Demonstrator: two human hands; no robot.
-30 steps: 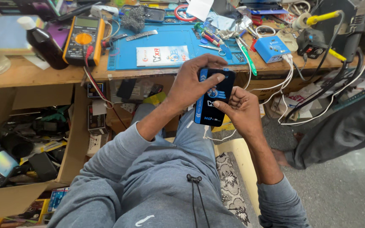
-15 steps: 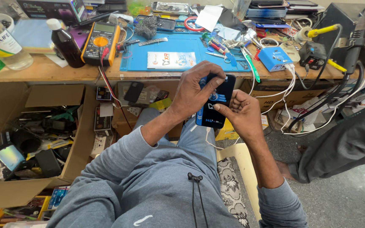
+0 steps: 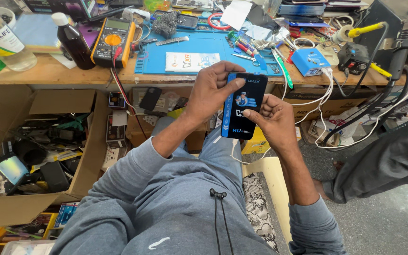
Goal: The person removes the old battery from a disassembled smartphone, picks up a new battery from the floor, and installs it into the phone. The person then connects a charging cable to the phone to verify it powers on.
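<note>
Fingers [image 3: 226, 88] of the left hand [image 3: 208, 92] curl around the top and left edge of a flat black-and-blue packet [image 3: 243, 106], thumb pressed on its front, while the right hand [image 3: 274, 118] grips the packet's right edge and lower part, its fingers folded close against it. Both hands are closed on the packet, which is held upright and slightly tilted above the seated person's lap, just near of the front edge of a cluttered wooden workbench [image 3: 48, 74].

On the bench, directly beyond the hands, lies a blue work mat [image 3: 204, 45] with a white card on it and small tools scattered toward its right side. A yellow multimeter [image 3: 113, 42] stands at the mat's left edge, and a dark bottle [image 3: 72, 41] stands just left of that. Farther left is a clear plastic bottle [image 3: 3, 40] beside a green one. To the right of the mat sits a small blue box [image 3: 310, 61] with white cables trailing off the bench edge.

Below the bench on the left, an open cardboard box [image 3: 34, 141] holds a jumble of parts. The person wears a grey sweatshirt [image 3: 166, 208] and jeans, with black earphones hanging at the chest. At the far right edge, a dark sleeve [image 3: 383, 160] of another person shows.
</note>
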